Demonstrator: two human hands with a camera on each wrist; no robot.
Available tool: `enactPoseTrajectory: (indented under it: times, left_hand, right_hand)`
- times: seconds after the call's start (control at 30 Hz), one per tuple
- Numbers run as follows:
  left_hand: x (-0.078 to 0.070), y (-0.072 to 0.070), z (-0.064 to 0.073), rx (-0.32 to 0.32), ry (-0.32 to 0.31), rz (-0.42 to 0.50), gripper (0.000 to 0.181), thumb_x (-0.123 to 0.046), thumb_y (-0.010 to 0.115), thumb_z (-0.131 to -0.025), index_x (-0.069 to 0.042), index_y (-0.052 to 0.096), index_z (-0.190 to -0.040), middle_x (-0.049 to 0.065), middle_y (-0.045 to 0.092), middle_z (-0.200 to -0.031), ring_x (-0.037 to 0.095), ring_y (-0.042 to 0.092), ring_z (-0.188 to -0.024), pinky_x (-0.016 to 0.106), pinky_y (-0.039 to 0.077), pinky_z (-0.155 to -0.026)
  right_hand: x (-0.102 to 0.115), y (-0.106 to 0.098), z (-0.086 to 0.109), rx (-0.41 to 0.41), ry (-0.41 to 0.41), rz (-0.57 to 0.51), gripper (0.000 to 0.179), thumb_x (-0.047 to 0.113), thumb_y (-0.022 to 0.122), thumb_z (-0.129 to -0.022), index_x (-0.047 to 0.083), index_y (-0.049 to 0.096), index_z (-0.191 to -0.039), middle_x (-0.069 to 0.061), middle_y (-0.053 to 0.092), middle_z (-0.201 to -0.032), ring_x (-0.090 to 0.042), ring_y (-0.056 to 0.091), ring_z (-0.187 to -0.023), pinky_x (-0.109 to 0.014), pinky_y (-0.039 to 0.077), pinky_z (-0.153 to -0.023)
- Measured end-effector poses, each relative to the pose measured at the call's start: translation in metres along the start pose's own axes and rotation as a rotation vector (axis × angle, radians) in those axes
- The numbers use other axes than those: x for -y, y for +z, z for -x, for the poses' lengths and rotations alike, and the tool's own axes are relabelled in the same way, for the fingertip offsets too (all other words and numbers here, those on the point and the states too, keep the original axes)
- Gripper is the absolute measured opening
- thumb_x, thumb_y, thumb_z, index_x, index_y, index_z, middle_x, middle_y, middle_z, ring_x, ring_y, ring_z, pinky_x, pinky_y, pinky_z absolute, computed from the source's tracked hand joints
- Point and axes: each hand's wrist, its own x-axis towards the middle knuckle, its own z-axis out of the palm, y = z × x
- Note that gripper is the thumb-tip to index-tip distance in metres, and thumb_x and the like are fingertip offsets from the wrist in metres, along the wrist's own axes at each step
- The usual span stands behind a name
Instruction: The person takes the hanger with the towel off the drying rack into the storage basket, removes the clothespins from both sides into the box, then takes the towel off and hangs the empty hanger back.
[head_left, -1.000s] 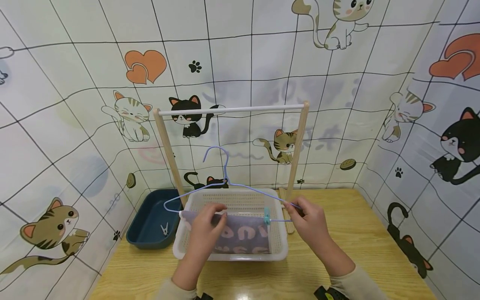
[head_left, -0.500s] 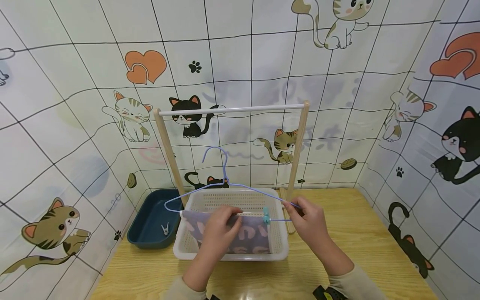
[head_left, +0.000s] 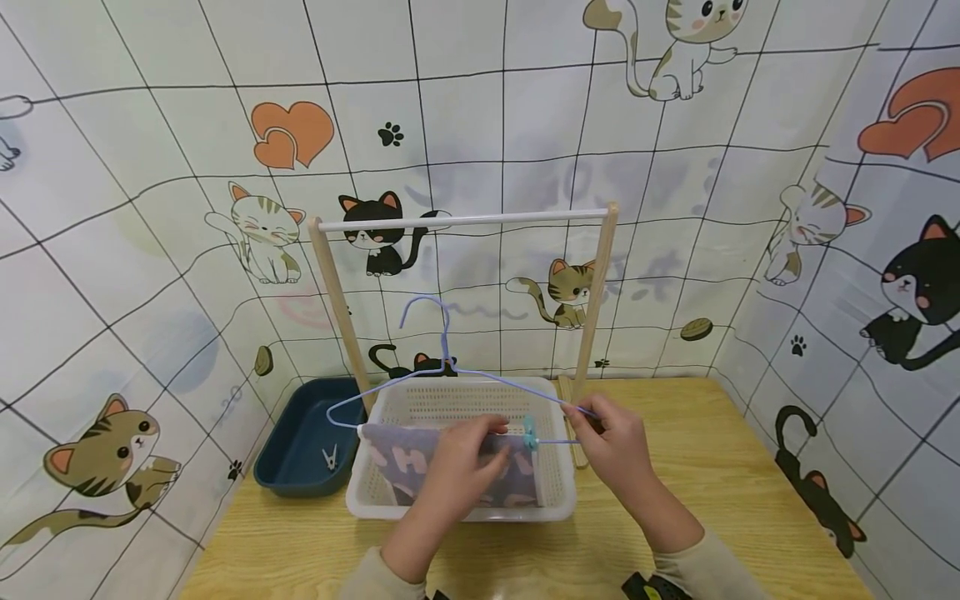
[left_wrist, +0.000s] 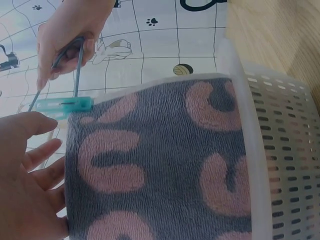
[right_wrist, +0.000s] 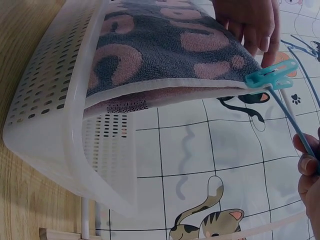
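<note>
Currently, the right hand [head_left: 618, 437] pinches the right corner of the blue wire clothes hanger [head_left: 445, 350], apparently to steady the frame. The dark grey towel with pink letter shapes [head_left: 401, 458] drapes over the hanger's lower bar, beside the left hand [head_left: 462, 461], and hangs into the white perforated plastic basket [head_left: 557, 485] below both hands. The left hand grasps nothing; its fingers lie loose at the towel's upper edge, presumably to smooth the cloth. Between the hands, the turquoise plastic clip [head_left: 530, 432] fastens the towel's end to the bar, likely preventing slippage.
</note>
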Motion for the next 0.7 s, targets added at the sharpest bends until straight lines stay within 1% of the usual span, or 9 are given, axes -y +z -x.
enactPoseTrajectory:
  times: [0.17,0.3,0.4,0.5,0.6,0.7]
  left_hand:
    - [-0.004,0.003,-0.001,0.031,0.004,0.014,0.036,-0.017,0.071,-0.088,-0.010,0.062,-0.122,-0.001,0.071,-0.105,0.022,0.061,-0.107,0.045,0.041,-0.098]
    - [-0.007,0.007,-0.002,0.066,-0.019,0.051,0.040,-0.019,0.070,-0.089,-0.010,0.059,-0.127,-0.002,0.070,-0.107,0.021,0.060,-0.109,0.047,0.039,-0.100]
    - [-0.010,0.009,-0.003,0.078,-0.032,0.085,0.042,-0.018,0.070,-0.090,-0.010,0.056,-0.129,-0.001,0.070,-0.107,0.019,0.061,-0.107,0.048,0.039,-0.100]
    - [-0.012,0.010,-0.004,0.081,-0.032,0.107,0.043,-0.019,0.069,-0.091,-0.010,0.055,-0.130,-0.001,0.070,-0.107,0.018,0.062,-0.103,0.048,0.040,-0.098]
    - [-0.013,0.010,-0.004,0.087,-0.039,0.124,0.040,-0.023,0.066,-0.094,-0.010,0.055,-0.130,0.000,0.070,-0.109,0.017,0.062,-0.103,0.048,0.040,-0.098]
    - [-0.013,0.010,-0.004,0.094,-0.061,0.145,0.037,-0.029,0.060,-0.098,-0.011,0.055,-0.131,0.001,0.070,-0.111,0.019,0.061,-0.107,0.047,0.040,-0.099]
  right_hand:
    - [-0.001,0.002,0.000,0.014,0.011,-0.013,0.026,-0.009,0.075,-0.078,0.010,0.057,-0.074,0.009,0.049,-0.059,-0.001,0.035,-0.046,-0.016,0.029,-0.040]
    - [0.000,0.003,0.001,0.013,0.012,-0.015,0.026,-0.009,0.075,-0.078,0.010,0.057,-0.074,0.009,0.049,-0.059,-0.001,0.036,-0.047,-0.016,0.031,-0.040]
    - [0.001,0.004,0.001,0.013,0.011,-0.014,0.026,-0.009,0.075,-0.078,0.010,0.057,-0.074,0.009,0.049,-0.059,-0.001,0.037,-0.047,-0.016,0.031,-0.040]
    - [0.001,0.004,0.002,0.015,0.010,-0.016,0.026,-0.009,0.075,-0.078,0.010,0.058,-0.075,0.009,0.049,-0.059,0.000,0.037,-0.048,-0.016,0.032,-0.041]
    - [0.001,0.005,0.001,0.010,-0.009,-0.018,0.027,-0.010,0.075,-0.076,0.010,0.058,-0.075,0.009,0.051,-0.059,0.001,0.037,-0.048,-0.015,0.032,-0.041]
    - [0.001,0.005,0.001,0.001,-0.027,-0.019,0.027,-0.012,0.076,-0.075,0.009,0.059,-0.075,0.009,0.051,-0.060,0.001,0.038,-0.048,-0.015,0.033,-0.041]
